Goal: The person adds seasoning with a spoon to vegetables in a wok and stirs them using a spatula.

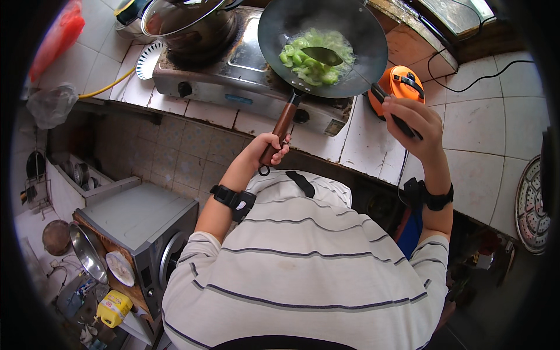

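My left hand (272, 148) is wrapped around the brown handle (284, 118) of a dark wok (367, 35), near its hanging ring. Pale green vegetable pieces (321, 76) lie in bubbling liquid at the bottom of the wok. In my right hand (413, 124) is the black handle of a cooking spatula (323, 56). The spatula's dark blade is over the vegetables, hiding part of them; whether it touches them I cannot tell. The wok sits on the right side of a steel gas stove (262, 92), its burner hidden beneath it.
A large lidded pot (197, 35) stands on the stove's left side, with a patterned plate (148, 61) beside it. Close to my right hand is an orange container (404, 81). A yellow hose (107, 84) reaches the stove. A perforated steamer tray (531, 205) leans at far right.
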Demonstrator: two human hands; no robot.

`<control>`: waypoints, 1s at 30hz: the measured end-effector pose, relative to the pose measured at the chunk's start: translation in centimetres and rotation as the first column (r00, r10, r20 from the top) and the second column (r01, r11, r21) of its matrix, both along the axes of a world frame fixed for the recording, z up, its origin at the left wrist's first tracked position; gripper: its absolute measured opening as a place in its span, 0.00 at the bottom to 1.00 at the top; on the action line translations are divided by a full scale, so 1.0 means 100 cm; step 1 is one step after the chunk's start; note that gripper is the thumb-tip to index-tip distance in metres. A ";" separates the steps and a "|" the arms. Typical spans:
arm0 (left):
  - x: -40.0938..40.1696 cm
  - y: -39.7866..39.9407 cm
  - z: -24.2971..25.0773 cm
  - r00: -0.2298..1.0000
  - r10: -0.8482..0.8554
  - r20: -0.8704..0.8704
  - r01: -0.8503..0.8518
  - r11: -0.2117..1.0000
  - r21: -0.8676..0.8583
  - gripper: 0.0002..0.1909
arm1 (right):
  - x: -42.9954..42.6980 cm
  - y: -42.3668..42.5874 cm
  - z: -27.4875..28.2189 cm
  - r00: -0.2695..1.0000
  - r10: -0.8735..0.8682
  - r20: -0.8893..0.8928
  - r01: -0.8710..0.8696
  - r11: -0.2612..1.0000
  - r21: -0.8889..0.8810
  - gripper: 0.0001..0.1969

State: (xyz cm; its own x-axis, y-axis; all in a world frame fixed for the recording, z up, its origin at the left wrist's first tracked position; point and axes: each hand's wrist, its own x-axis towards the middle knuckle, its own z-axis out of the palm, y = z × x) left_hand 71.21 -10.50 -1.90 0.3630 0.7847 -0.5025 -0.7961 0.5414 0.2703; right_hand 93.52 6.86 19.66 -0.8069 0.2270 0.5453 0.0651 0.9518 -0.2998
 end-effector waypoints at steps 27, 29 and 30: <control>-0.001 -0.001 -0.006 0.999 0.004 0.044 -0.005 0.999 0.034 0.15 | 0.041 0.072 -0.022 0.927 -0.358 -0.113 0.302 0.890 -0.343 0.03; -0.001 -0.001 -0.005 0.999 0.003 0.038 -0.005 0.999 0.032 0.15 | 0.055 0.082 -0.020 0.846 -0.517 -0.134 0.330 0.704 -0.629 0.04; -0.001 0.000 -0.003 1.000 0.002 0.031 -0.003 0.999 0.032 0.15 | 0.065 0.093 -0.020 0.818 -0.564 -0.118 0.372 0.673 -0.639 0.05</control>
